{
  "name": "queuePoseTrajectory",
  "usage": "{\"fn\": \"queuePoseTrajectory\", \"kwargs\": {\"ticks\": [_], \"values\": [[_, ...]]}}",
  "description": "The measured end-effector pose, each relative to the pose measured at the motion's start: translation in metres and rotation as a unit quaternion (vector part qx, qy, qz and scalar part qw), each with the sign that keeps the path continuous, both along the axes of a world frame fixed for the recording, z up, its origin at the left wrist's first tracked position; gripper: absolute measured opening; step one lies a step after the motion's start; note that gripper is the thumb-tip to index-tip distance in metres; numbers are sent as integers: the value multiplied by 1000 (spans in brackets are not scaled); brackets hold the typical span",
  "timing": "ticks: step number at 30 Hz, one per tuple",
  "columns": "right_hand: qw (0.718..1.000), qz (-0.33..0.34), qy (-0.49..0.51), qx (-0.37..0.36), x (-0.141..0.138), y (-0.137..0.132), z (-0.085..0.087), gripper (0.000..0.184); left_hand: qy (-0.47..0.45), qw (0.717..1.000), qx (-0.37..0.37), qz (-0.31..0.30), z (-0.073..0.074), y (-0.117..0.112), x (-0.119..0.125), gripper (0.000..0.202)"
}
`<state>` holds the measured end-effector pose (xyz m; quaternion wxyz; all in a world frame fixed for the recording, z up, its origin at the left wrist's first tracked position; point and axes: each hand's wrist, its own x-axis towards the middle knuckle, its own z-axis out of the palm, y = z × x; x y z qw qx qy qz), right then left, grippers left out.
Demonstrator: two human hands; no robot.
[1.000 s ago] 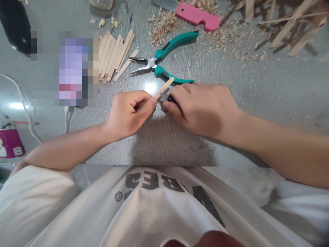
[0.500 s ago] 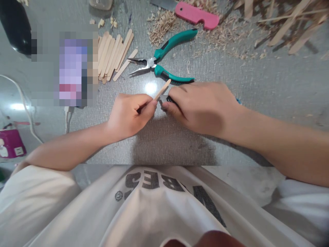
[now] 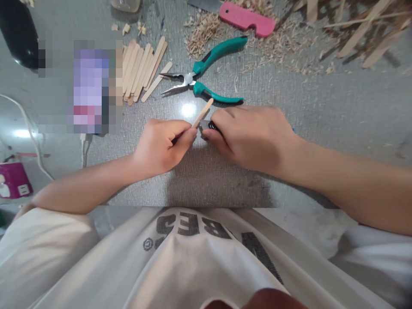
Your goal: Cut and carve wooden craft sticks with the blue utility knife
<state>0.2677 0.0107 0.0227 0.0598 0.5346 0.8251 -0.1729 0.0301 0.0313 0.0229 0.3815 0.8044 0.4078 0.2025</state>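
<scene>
My left hand (image 3: 165,143) is closed, with a wooden craft stick (image 3: 203,112) pinched between thumb and fingers so that one end points up and to the right. My right hand (image 3: 252,135) is wrapped around a small knife (image 3: 211,125); its short grey blade and a black part show, while the palm hides the rest. The blade is close beside the stick, and I cannot tell whether they touch. Beyond the hands lie needle-nose pliers (image 3: 189,79) with green handles, jaws spread. Several craft sticks (image 3: 137,71) are bunched to their left.
A pink-handled blade tool (image 3: 246,19) lies among wood shavings (image 3: 206,34) at the back. More sticks (image 3: 363,32) are heaped back right. On the left are a blurred-out phone (image 3: 87,88) with a cable, a black object (image 3: 19,34) and a purple box (image 3: 14,180).
My right hand and the knife have shifted very slightly toward me. The stick's upper end has moved a touch left. Both grips stay the same.
</scene>
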Motion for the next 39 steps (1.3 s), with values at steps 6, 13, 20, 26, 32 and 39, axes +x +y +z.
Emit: {"fn": "queuePoseTrajectory", "kwargs": {"ticks": [6, 13, 20, 26, 32, 39], "values": [[1000, 10, 17, 14, 2, -1, 0, 55, -69, 993, -95, 32, 5, 0, 1, 48], [998, 0, 36, 42, 3, -5, -1, 55, -141, 972, -178, 52, -1, -1, 2, 50], [998, -7, 43, 35, 2, -5, 1, 57, -151, 970, -181, 66, -4, -1, 1, 33], [996, -33, 56, 65, 5, -2, 6, 60, -137, 967, -203, 64, -5, -3, -1, 33], [995, -15, 49, 87, 6, 0, 4, 64, -131, 973, -164, 92, -8, -6, -1, 35], [997, 7, 44, 68, 6, -3, -3, 59, -131, 981, -111, 88, -8, -8, 2, 36]]}}
